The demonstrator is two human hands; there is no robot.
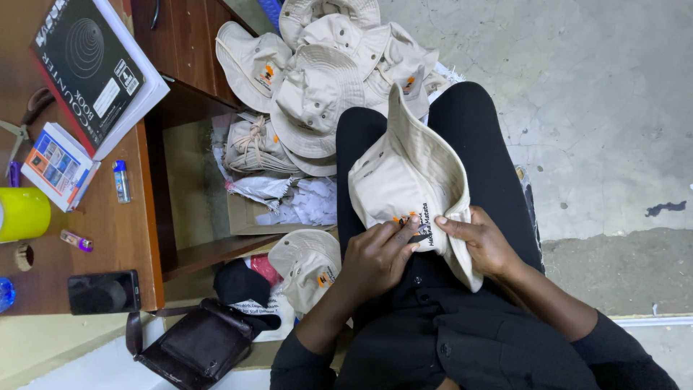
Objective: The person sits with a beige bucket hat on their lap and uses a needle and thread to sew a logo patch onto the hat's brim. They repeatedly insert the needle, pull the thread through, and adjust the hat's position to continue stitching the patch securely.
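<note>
Beige bucket hat (408,173) lying on lap, over black trousers, brim up. Left hand (375,256) resting on embroidered patch, fingers curled, thumb and forefinger pinched at stitching. Right hand (482,242) gripping brim edge, fingers closed on fabric. Pile of same hats (317,65) just beyond knees, one more hat (309,263) on floor nr brown bag (198,347). Wooden desk (130,238) w/ phone (103,292), book (90,61) at left.

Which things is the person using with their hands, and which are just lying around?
In use:
- beige hat on the lap, held by both hands
- left hand, on the hat's stitched patch
- right hand, pinching the brim
- pile of beige hats, same kind, close by

Just lying about:
- black book
- yellow cup
- phone
- scissors
- brown bag
</note>
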